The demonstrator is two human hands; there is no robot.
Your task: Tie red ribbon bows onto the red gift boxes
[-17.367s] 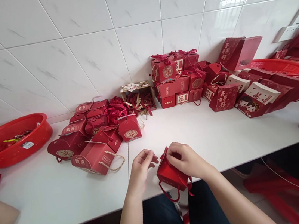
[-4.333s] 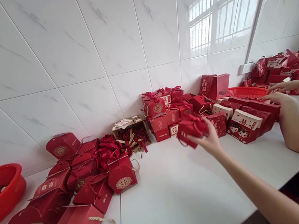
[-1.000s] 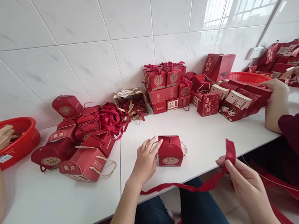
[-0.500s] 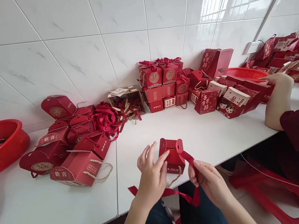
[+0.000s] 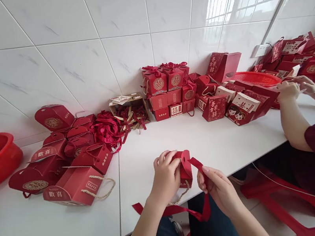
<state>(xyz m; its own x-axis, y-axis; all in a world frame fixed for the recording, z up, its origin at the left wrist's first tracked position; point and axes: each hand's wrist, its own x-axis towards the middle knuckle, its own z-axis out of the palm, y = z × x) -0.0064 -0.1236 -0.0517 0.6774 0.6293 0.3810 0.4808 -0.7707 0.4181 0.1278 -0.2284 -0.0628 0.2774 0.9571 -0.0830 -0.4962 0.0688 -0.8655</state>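
Observation:
A small red gift box (image 5: 185, 168) stands at the front edge of the white table, a rope handle (image 5: 181, 194) hanging on its near side. My left hand (image 5: 166, 174) is closed around the box's left side and top, fingers bent over its flap. Between thumb and fingers of my right hand (image 5: 216, 186), just right of the box, is a red ribbon (image 5: 196, 163). The ribbon's short end points up beside the round hole in the box flap. Its long tail loops below my hands and over the table edge to the left.
Several red gift boxes (image 5: 72, 185) lie at left beside a ribbon bundle (image 5: 105, 128). Against the wall are an open carton (image 5: 146, 110) and stacked boxes (image 5: 159, 101). Red basins (image 5: 4, 154) stand at both sides. A co-worker's hands (image 5: 293, 88) work at right.
My left hand has closed from spread fingers onto the box. The ribbon's short end has come away from the flap, still in my right hand. The co-worker's hands at right have moved together.

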